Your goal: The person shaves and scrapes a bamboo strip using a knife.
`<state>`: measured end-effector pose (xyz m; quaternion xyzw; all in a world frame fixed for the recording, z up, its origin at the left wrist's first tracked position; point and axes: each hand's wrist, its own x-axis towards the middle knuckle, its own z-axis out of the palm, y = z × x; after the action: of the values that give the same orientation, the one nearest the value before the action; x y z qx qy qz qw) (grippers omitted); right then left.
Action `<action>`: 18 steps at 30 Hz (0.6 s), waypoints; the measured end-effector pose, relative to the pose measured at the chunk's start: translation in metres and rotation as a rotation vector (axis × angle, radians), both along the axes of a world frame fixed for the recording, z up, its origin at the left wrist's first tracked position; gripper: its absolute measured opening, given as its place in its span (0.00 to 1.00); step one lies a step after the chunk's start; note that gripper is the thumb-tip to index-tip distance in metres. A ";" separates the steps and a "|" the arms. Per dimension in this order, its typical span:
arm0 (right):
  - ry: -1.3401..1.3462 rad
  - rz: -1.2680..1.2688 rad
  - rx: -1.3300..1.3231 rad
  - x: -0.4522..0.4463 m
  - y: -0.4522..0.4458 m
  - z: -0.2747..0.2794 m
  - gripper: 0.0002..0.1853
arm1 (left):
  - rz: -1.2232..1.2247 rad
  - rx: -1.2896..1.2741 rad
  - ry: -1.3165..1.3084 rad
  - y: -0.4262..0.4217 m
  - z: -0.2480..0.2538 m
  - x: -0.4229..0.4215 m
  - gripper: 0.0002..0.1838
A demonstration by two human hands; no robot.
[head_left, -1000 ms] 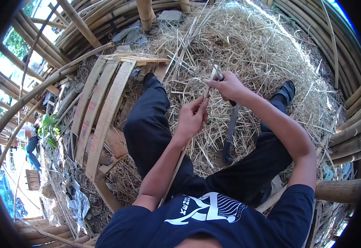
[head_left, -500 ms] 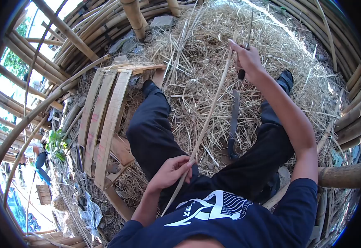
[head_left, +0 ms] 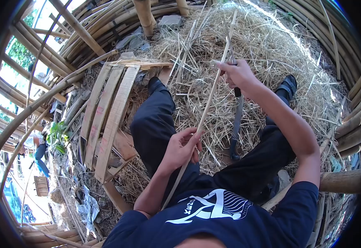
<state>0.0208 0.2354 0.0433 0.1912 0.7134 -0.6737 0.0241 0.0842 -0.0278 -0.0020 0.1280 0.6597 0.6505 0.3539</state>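
A long, thin bamboo strip (head_left: 210, 97) runs slantwise from my lap up over the straw. My left hand (head_left: 181, 149) pinches it near its lower part, between thumb and fingers. Farther up, my right hand (head_left: 239, 77) grips a knife (head_left: 231, 60) by its dark handle. The narrow blade meets or crosses the strip just beyond my fingers; the exact contact is too small to tell. My right index finger lies alongside the strip. Between my legs, a larger dark-bladed knife (head_left: 236, 120) rests on the straw.
A slatted wooden crate (head_left: 111, 120) stands beside my left leg. Straw-like shavings (head_left: 197, 78) cover the ground. Stacked bamboo poles (head_left: 106, 31) curve around the back, and a thick pole (head_left: 341, 182) juts in at right. Another person (head_left: 40, 151) is at the far left.
My left hand has moved up along the strip. My right hand has come down and left, bringing the knife blade to the strip. The view has shifted slightly.
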 end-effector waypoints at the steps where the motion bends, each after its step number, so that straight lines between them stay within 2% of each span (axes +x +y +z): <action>1: 0.037 -0.084 -0.022 -0.002 0.003 0.003 0.17 | -0.087 0.055 -0.070 -0.005 -0.003 0.000 0.17; 2: 0.073 -0.168 -0.046 -0.004 0.007 0.004 0.17 | -0.091 0.053 -0.073 -0.011 -0.008 0.002 0.17; 4: 0.076 -0.158 -0.053 -0.008 0.024 -0.002 0.17 | -0.148 0.098 -0.213 -0.022 -0.016 0.008 0.17; 9: 0.107 -0.228 -0.145 -0.010 0.049 -0.006 0.17 | -0.166 0.003 -0.264 -0.045 -0.023 0.013 0.15; 12: 0.112 -0.200 -0.111 -0.010 0.052 -0.013 0.18 | -0.171 -0.036 -0.230 -0.042 -0.020 0.011 0.15; 14: 0.109 -0.156 0.002 -0.011 0.051 -0.016 0.19 | -0.154 0.030 -0.199 -0.032 -0.019 0.011 0.15; 18: 0.147 -0.133 -0.053 -0.010 0.043 -0.011 0.22 | -0.155 0.021 -0.190 -0.012 -0.009 0.000 0.15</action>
<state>0.0104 0.2787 0.0320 0.1876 0.6810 -0.7046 -0.0681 0.0843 -0.0398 -0.0109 0.1201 0.6045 0.6374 0.4625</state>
